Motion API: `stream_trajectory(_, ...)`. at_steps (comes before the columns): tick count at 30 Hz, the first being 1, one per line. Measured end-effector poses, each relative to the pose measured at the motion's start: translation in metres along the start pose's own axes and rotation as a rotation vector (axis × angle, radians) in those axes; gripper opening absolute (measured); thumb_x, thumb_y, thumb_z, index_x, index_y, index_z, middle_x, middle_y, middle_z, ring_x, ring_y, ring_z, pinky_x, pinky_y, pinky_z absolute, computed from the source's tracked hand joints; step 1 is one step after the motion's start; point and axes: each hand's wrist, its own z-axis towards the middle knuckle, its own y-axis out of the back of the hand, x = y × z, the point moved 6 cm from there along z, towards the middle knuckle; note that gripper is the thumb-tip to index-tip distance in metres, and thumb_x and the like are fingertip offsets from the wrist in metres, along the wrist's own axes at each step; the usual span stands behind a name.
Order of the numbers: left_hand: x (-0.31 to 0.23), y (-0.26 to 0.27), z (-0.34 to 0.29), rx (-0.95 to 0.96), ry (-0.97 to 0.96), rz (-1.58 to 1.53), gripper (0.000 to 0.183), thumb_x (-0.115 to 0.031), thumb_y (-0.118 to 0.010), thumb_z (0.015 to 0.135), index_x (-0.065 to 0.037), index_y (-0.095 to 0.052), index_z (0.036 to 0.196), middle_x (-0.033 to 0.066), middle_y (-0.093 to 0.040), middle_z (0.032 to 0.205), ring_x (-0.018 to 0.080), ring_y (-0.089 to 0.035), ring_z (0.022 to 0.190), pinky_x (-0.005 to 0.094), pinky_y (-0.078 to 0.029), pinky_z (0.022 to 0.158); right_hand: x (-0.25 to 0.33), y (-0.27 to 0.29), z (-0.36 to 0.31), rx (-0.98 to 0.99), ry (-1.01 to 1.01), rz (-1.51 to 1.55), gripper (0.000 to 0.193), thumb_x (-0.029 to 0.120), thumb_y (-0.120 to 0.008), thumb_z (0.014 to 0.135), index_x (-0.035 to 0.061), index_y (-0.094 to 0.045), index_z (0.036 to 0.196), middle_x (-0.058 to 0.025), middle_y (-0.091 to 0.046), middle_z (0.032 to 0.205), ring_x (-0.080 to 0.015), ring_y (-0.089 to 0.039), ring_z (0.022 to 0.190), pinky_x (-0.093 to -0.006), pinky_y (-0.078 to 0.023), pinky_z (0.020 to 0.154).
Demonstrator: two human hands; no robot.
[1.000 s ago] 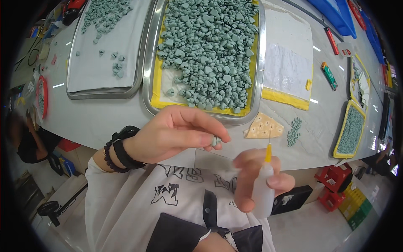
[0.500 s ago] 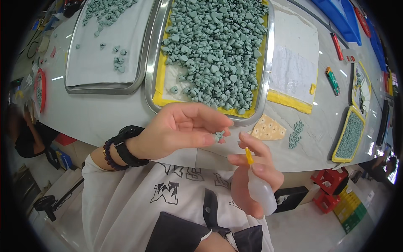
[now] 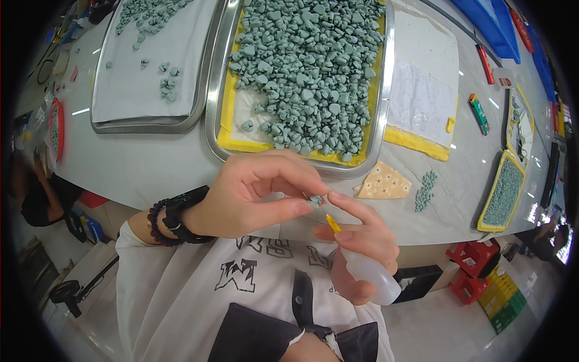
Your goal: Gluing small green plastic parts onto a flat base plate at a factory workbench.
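My remote view had left hand (image 3: 256, 193) pinching small green piece (image 3: 315, 201), fingertips nearly together, 3 o'clock off palm. Right hand (image 3: 365, 241) curled round cloudy plastic bottle (image 3: 381, 279), 5 o'clock from piece. I figured slack pinch could've dropped it, oversqueeze could've made yellow nozzle (image 3: 333, 224) spurt. Matte pebbly bits (image 3: 307, 78) heaped in shiny metal tray (image 3: 389, 60) at 12 o'clock.

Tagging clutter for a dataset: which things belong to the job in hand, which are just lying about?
Job:
green piece, left hand
yellow-tipped squeeze bottle, right hand
tray of green pieces, probably

Likely lying about:
blue bin
red item
green-and-orange item
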Motion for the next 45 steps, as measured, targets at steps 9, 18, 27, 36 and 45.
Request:
stream_trajectory(9, -0.003, -0.001, 0.0, 0.022, -0.073, 0.091, 0.025, 0.014, -0.055, 0.072, 0.005, -0.057, 0.095, 0.0149, -0.053, 0.098, 0.0191, -0.055, 0.09, 0.0277, -0.046, 0.077, 0.0, 0.0, 0.001, 0.041, -0.038, -0.045, 0.057, 0.052, -0.028, 0.087, -0.0011, -0.048, 0.09, -0.0223, -0.058, 0.063, -0.0438, -0.055, 0.089, -0.0397, -0.051, 0.062)
stream_trajectory(18, -0.002, 0.001, 0.0, 0.017, -0.05, 0.057, 0.025, 0.013, -0.055, 0.072, 0.005, -0.055, 0.096, 0.0148, -0.052, 0.099, 0.0195, -0.055, 0.09, 0.0283, -0.047, 0.077, -0.001, 0.0, -0.002, 0.025, -0.051, -0.001, 0.055, 0.049, -0.029, 0.087, -0.0023, -0.047, 0.091, -0.0308, -0.056, 0.072, -0.0445, -0.056, 0.087, -0.039, -0.053, 0.056)
stream_trajectory(27, -0.001, 0.001, 0.0, 0.012, -0.036, 0.014, 0.025, 0.013, -0.053, 0.073, 0.005, -0.053, 0.097, 0.0152, -0.051, 0.099, 0.0209, -0.056, 0.092, 0.0295, -0.047, 0.078, -0.004, 0.001, -0.004, 0.032, -0.068, 0.026, 0.054, 0.048, -0.031, 0.086, -0.0032, -0.046, 0.091, -0.0344, -0.054, 0.081, -0.0449, -0.056, 0.086, -0.037, -0.054, 0.053)
stream_trajectory(36, 0.0, 0.003, -0.001, 0.003, 0.0, 0.022, 0.026, 0.014, -0.053, 0.072, 0.004, -0.052, 0.096, 0.015, -0.051, 0.098, 0.0215, -0.056, 0.091, 0.0304, -0.047, 0.078, 0.001, 0.017, -0.006, -0.109, -0.081, -0.022, 0.043, 0.04, -0.041, 0.086, -0.0017, -0.048, 0.096, -0.0311, -0.053, 0.093, -0.0398, -0.056, 0.089, -0.0361, -0.053, 0.059)
stream_trajectory(45, 0.001, 0.0, 0.001, 0.023, -0.026, 0.042, 0.026, 0.01, -0.054, 0.073, 0.004, -0.051, 0.098, 0.0124, -0.052, 0.098, 0.0179, -0.056, 0.087, 0.0274, -0.047, 0.076, -0.019, 0.066, -0.007, -0.015, -0.109, -1.042, 0.021, -0.003, -0.06, 0.068, 0.0059, -0.061, 0.087, -0.0115, -0.055, 0.091, -0.0284, -0.05, 0.093, -0.0364, -0.04, 0.077)
